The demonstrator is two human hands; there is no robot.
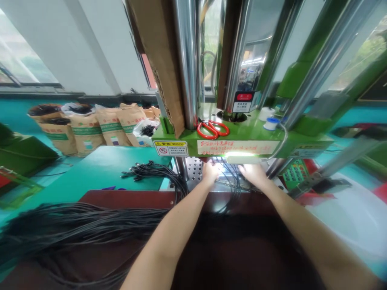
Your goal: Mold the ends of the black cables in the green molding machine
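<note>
Both my hands reach in under the green head of a press machine [242, 131], at a brightly lit metal mould [225, 171]. My left hand [211, 173] is at the mould's left side, its fingers bent together; what they hold is lost in the glare. At the right side is my right hand [254, 174], its fingertips pointing inward to the mould and partly washed out, so its grip is unclear. Several thin black cables [234, 183] run between the hands from the mould toward me, over the dark red table edge.
A bundle of black cables [90, 221] lies on the left of the dark red table [127, 197]; more cable ends [145, 169] rest on the green table [90, 169]. Red-handled scissors [213, 129] and white spools [271, 123] sit on the press. A button panel [294, 175] stands right.
</note>
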